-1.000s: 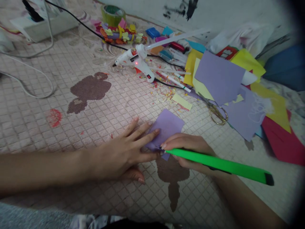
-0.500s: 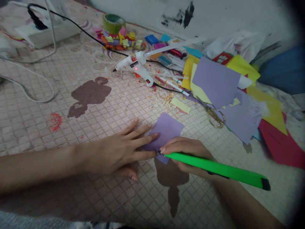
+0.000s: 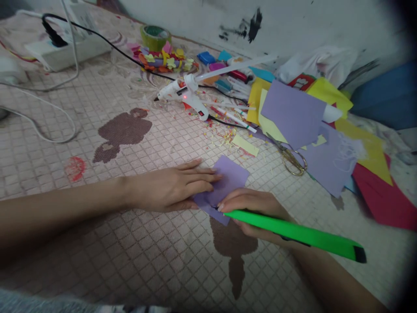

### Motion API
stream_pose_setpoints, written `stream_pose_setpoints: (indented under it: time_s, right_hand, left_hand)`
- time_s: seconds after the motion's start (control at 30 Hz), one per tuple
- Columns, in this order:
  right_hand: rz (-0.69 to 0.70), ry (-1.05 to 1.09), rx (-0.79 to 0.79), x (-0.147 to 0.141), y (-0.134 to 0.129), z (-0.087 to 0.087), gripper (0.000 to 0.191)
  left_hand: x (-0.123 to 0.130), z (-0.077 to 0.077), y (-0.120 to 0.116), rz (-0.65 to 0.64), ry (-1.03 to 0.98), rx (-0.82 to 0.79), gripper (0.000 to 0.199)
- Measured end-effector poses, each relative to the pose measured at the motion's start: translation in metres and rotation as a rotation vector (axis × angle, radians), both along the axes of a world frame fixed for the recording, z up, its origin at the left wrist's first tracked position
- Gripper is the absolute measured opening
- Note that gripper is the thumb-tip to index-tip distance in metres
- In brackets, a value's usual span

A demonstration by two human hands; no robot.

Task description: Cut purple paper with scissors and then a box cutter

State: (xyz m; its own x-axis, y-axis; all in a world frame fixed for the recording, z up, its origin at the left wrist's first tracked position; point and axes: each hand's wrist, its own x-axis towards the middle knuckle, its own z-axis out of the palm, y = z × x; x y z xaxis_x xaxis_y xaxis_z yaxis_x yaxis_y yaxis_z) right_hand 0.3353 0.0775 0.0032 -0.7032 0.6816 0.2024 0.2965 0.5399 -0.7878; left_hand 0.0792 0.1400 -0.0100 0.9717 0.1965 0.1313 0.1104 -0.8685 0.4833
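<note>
A small sheet of lilac paper [image 3: 230,178] lies on the patterned mat, and my left hand [image 3: 169,189] rests flat across its left part with the fingers together. My right hand [image 3: 250,212] is shut around a bright green utility knife [image 3: 293,232], with its black-capped end pointing to the lower right. The front end of the knife meets the paper near its lower edge. My fingers hide the blade.
A white hot glue gun [image 3: 182,93] with a black cord sits beyond the hands among paper shavings. Gold-handled scissors [image 3: 291,158] lie on the right by piled coloured paper [image 3: 293,113]. Further back are a tape roll [image 3: 155,37] and a power strip [image 3: 65,50].
My left fingers have closed together and turned to point right across the paper. The paper has turned slightly. The knife stays in my right hand, and the view has shifted a little.
</note>
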Motion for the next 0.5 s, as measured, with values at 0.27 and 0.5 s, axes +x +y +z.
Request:
stream_pose_setpoints:
  time_s: [0.27, 0.5]
  right_hand:
    - [-0.029, 0.017, 0.005, -0.002, 0.0, -0.001, 0.026]
    - [-0.001, 0.016, -0.05, 0.003, -0.002, -0.002, 0.027]
  left_hand:
    - [0.024, 0.008, 0.011, 0.105, -0.082, 0.017, 0.04]
    - [0.076, 0.012, 0.043, 0.291, -0.082, 0.058, 0.021]
